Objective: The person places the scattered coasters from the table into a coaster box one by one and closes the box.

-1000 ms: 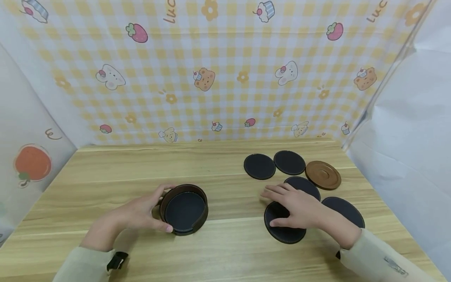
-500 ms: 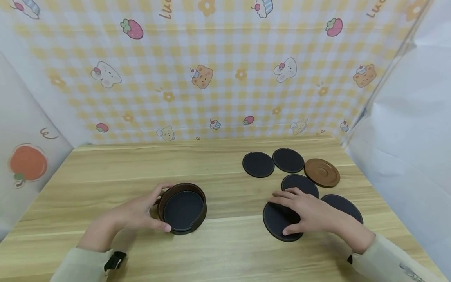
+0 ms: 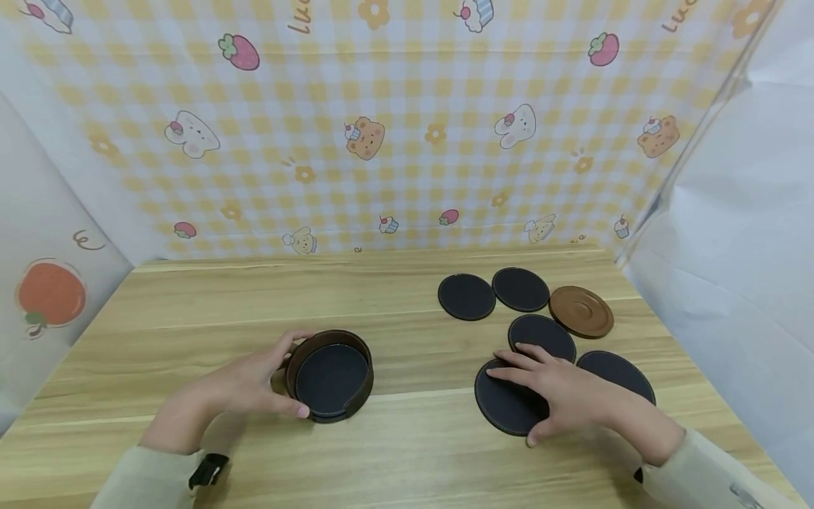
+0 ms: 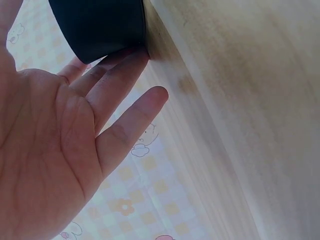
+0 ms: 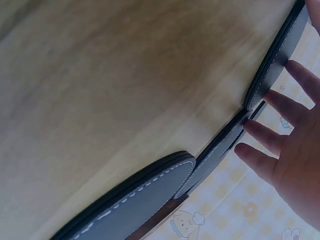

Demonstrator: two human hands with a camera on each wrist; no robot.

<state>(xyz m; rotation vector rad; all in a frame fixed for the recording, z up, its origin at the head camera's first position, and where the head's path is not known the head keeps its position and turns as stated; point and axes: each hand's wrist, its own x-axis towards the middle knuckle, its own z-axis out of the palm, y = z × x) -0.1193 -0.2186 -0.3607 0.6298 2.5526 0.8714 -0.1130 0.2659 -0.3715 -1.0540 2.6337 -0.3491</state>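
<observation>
My left hand (image 3: 254, 382) rests round the left side of a round coaster holder (image 3: 365, 389), thumb at its front and fingers at the back. The holder has a brown inner wall, a notch in its rim, and a black coaster (image 3: 332, 379) at the bottom. In the left wrist view, fingertips meet the dark outer wall (image 4: 107, 30). My right hand (image 3: 566, 392) spreads over the nearest black stitched coaster (image 3: 505, 403) on the right. Its thumb lies at that coaster's front edge, while the fingertips reach its far edge and overlap the black coaster behind (image 3: 540, 334).
Two black coasters (image 3: 467, 297) (image 3: 520, 289) lie farther back. Beside them is a brown coaster (image 3: 581, 312) with ringed grooves. Another black coaster (image 3: 617, 375) is partly behind the right wrist. A checked cloth (image 3: 407, 170) stands behind the wooden table (image 3: 407, 452).
My right hand has shifted rightward and forward over the near coaster, its thumb sliding from the top to the front edge. The left hand and holder stay put. The head view has tilted slightly.
</observation>
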